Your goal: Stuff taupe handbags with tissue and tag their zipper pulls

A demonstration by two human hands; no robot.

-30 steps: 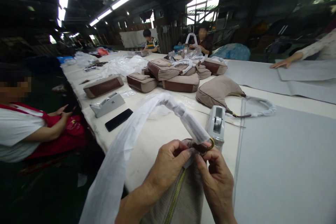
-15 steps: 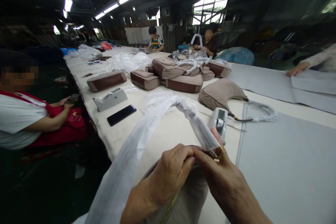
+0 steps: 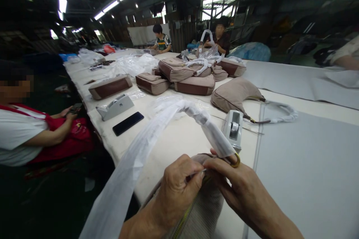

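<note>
A taupe ribbed bag (image 3: 207, 209) with a yellow zipper stands close in front of me at the table edge. My left hand (image 3: 179, 183) pinches at its top edge, with a tiny pale bit showing between thumb and forefinger. Touching it, my right hand (image 3: 238, 183) has its fingers closed on the bag's top beside a gold ring (image 3: 236, 160). The bag's strap (image 3: 140, 145), wrapped in white paper, arches up over the table from the ring toward the lower left. What lies under my fingertips is mostly hidden.
A tape dispenser (image 3: 232, 129), a black phone (image 3: 128, 123) and another dispenser (image 3: 115, 107) lie on the table (image 3: 157, 145). Several brown bags (image 3: 193, 84) are piled behind, with a curved bag (image 3: 235, 95) at right. A seated person (image 3: 25, 130) is at left; others are farther off.
The view has shifted slightly. My left thumb and forefinger have drawn a little away from the bag's edge, exposing the pale bit. The far-right person's hand has moved out of clear view.
</note>
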